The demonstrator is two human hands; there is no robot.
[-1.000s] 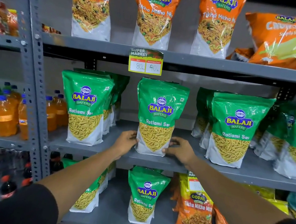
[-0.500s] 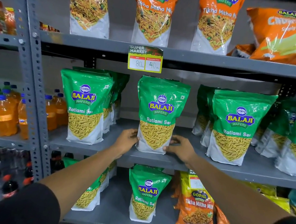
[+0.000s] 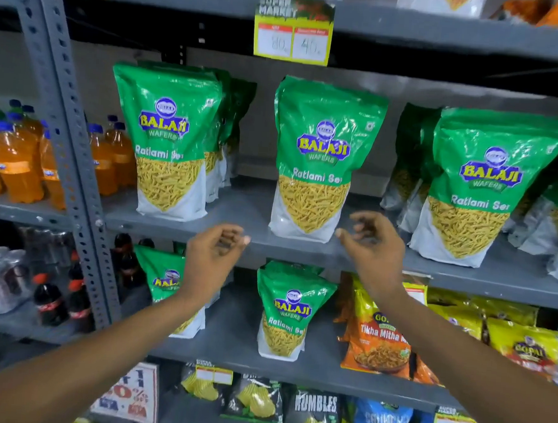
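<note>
**Grey steel shelves stocked with snack pouches**

The middle shelf (image 3: 244,209) carries green pouches, all upright. The left pouch (image 3: 166,144) has more lined up behind it. The centre pouch (image 3: 320,161) stands alone near the front edge, and the right pouch (image 3: 490,189) fronts another row. Bare shelf shows between them. On the lower shelf (image 3: 229,340) stand a small pouch (image 3: 288,314), an orange pack (image 3: 378,337) beside it and yellow packs (image 3: 522,344) further right. Orange bottles (image 3: 13,159) fill the neighbouring shelf at left.

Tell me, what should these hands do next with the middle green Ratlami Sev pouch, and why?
Probably nothing more with it: the middle Ratlami Sev pouch stands upright, label forward, near the shelf edge, and the left hand and right hand hover apart from it, holding nothing. I would reach for the neighbouring pouch on the right next.
</note>
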